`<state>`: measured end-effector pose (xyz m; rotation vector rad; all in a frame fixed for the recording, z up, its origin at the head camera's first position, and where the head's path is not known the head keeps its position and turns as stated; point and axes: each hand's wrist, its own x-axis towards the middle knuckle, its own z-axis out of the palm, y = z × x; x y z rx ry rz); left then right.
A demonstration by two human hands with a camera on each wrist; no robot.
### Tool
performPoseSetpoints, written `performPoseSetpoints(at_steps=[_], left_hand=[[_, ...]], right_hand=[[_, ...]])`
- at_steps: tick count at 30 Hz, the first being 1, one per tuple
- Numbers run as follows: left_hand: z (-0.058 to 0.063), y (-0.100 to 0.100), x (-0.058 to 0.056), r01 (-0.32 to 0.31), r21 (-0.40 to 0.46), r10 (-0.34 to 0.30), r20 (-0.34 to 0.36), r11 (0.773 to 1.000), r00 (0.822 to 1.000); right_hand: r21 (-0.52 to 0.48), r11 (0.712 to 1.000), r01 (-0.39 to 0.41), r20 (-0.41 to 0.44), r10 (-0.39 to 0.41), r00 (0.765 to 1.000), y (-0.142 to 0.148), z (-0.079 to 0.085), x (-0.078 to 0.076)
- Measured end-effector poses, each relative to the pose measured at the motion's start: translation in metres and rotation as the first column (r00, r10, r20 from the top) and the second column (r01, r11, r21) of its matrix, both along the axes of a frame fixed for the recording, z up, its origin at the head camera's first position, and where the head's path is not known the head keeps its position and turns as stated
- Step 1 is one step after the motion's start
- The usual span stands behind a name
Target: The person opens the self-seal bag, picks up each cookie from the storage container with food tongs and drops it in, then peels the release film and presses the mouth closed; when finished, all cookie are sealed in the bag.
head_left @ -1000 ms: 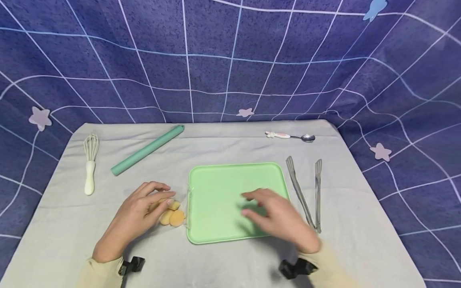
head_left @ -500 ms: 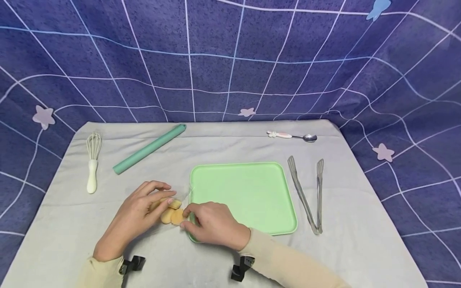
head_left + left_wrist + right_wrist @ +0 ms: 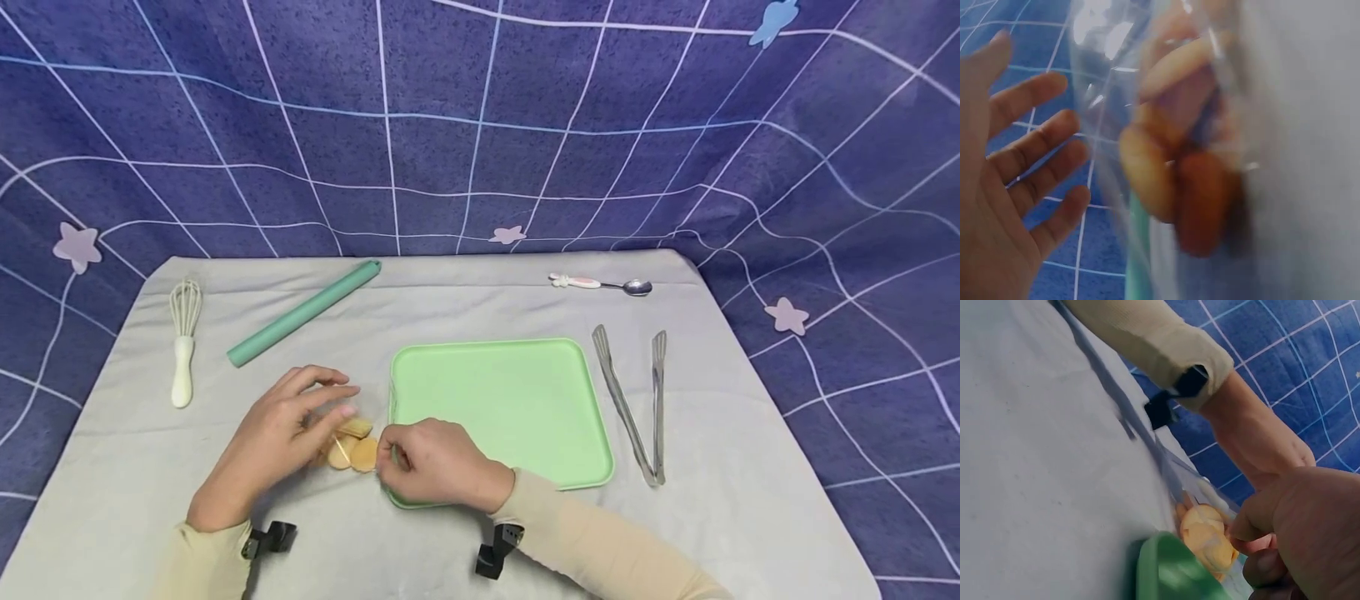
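A clear plastic bag [image 3: 1100, 94] with several round, golden biscuits [image 3: 364, 455] in it lies at the left edge of a light green tray [image 3: 487, 400]. My right hand [image 3: 442, 465] pinches the bag's edge beside the biscuits, thumb against curled forefinger, over the tray's left rim. In the right wrist view the biscuits [image 3: 1210, 540] show just past those fingertips. My left hand [image 3: 279, 429] hovers at the bag's other side, partly covering it in the head view. The left wrist view shows its fingers [image 3: 1038, 144] spread and relaxed, apart from the plastic.
Metal tongs [image 3: 658, 408] lie spread at the tray's right. A spoon [image 3: 600, 284] with a white and pink handle rests behind them. Back left are a green rod like a rolling pin [image 3: 303, 314] and a white whisk [image 3: 183, 346]. A blue gridded cloth [image 3: 435, 150] hangs behind the table.
My right hand has swept left from over the tray to the bag and closed its fingertips on the edge. My left hand has drawn slightly back from the biscuits.
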<state>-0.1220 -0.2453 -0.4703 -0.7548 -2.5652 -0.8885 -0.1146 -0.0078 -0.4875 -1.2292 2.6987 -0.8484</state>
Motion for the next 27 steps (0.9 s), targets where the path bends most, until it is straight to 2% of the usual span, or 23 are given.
performPoseSetpoints(at_steps=[3,5,10,14,18,22,24,27], left_hand=[[0.005,-0.002,-0.009,-0.055,-0.008,0.055,0.056,0.998,0.997],[0.006,-0.001,-0.016,-0.066,-0.029,0.069,0.119,0.997,0.99],[0.004,0.008,-0.034,0.002,-0.126,0.034,0.281,0.992,0.959],[0.004,0.016,-0.04,0.035,-0.171,0.021,0.315,0.985,0.949],[0.003,0.021,-0.042,0.042,-0.176,0.023,0.351,0.984,0.936],[0.004,0.022,-0.044,0.031,-0.136,0.018,0.345,0.99,0.938],[0.006,0.022,-0.045,0.02,-0.075,0.007,0.342,0.997,0.94],[0.01,0.021,-0.047,-0.021,0.043,0.004,0.365,0.999,0.931]], right_hand=[[-0.015,1.0,-0.004,-0.023,0.003,1.0,0.0,0.0,0.002],[-0.013,1.0,-0.003,-0.037,0.003,0.999,-0.001,0.0,0.004],[0.014,1.0,-0.007,-0.067,0.008,0.998,-0.002,-0.001,0.007],[0.026,1.0,-0.014,-0.083,0.017,0.996,-0.004,0.0,0.008],[0.027,0.999,-0.025,-0.109,0.028,0.994,-0.005,0.001,0.007],[0.007,0.999,-0.043,-0.157,0.044,0.987,-0.004,0.005,0.006],[-0.007,0.999,-0.048,-0.197,0.046,0.979,-0.003,0.011,0.005],[-0.022,0.999,-0.041,-0.281,0.033,0.959,-0.001,0.023,0.005]])
